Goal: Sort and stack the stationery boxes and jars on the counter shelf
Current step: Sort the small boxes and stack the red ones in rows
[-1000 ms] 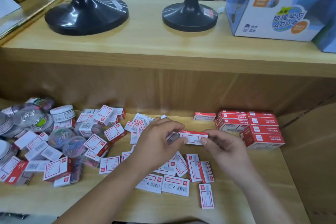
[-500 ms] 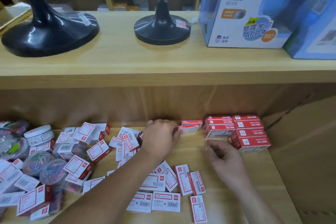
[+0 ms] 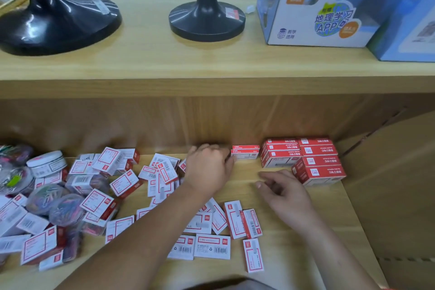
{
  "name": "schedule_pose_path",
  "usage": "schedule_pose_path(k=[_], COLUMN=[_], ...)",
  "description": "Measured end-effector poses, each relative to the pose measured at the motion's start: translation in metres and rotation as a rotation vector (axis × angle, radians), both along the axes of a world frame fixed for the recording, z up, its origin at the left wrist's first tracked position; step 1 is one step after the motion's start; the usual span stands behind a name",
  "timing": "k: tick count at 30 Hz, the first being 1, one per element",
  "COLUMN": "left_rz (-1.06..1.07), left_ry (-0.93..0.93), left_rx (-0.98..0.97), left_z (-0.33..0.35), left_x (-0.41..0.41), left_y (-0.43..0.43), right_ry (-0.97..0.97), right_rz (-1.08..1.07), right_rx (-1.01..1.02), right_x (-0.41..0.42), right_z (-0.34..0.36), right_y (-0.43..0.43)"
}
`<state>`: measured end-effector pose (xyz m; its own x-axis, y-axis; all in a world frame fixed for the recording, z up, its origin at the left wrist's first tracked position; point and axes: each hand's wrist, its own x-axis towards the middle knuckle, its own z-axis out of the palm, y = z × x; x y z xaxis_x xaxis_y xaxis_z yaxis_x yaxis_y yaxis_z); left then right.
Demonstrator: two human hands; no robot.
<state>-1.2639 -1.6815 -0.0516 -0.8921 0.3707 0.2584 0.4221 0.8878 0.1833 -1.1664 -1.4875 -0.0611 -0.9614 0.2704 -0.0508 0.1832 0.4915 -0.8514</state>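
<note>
the left hand (image 3: 209,169) reaches to 12 o'clock on the lower shelf (image 3: 282,261), fingertips against the left end of a two-high small box stack (image 3: 244,152) (pinching or only pushing, i cannot tell). at the stack's 3 o'clock stands the red box block (image 3: 306,160). the right hand (image 3: 284,192) rests flat, fingers spread, holding nothing. loose boxes (image 3: 107,160) and jars (image 3: 47,165) heap at 9 o'clock.

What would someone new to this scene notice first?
A jumbled heap of red-and-white boxes and jars covers the left and middle of the lower shelf, against a neat red stack at its back right. Between them the left hand touches a small pair of boxes by the back wall and the right hand hovers open. Above, black stands and a blue globe box sit on the counter.
</note>
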Motion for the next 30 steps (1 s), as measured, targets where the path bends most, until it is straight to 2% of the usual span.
schedule_pose_path(k=[10,16,18,23,27,30], left_rz=[0.037,-0.134,-0.145,-0.156,-0.11,-0.093], left_ry=[-0.067,0.024,-0.027,-0.311,-0.323,-0.336], left_rx=[-0.043,0.186,0.203,0.11,-0.012,0.092], left_z=[0.009,0.022,0.029,0.035,0.024,0.015], left_x=[0.001,0.021,0.044,0.1,0.116,0.115], left_y=[0.007,-0.025,-0.041,-0.056,-0.043,-0.04], right_ry=[-0.013,-0.023,-0.023,-0.045,-0.09,-0.064], right_rz=[0.037,0.05,0.085,0.248,0.33,0.305], right_rx=[0.02,0.048,0.058,0.155,0.225,0.205], right_x=[0.002,0.003,0.006,0.019,0.038,0.043], right_z=[0.003,0.001,0.002,0.008,0.013,0.01], right_y=[0.001,0.0,0.0,-0.004,-0.01,-0.012])
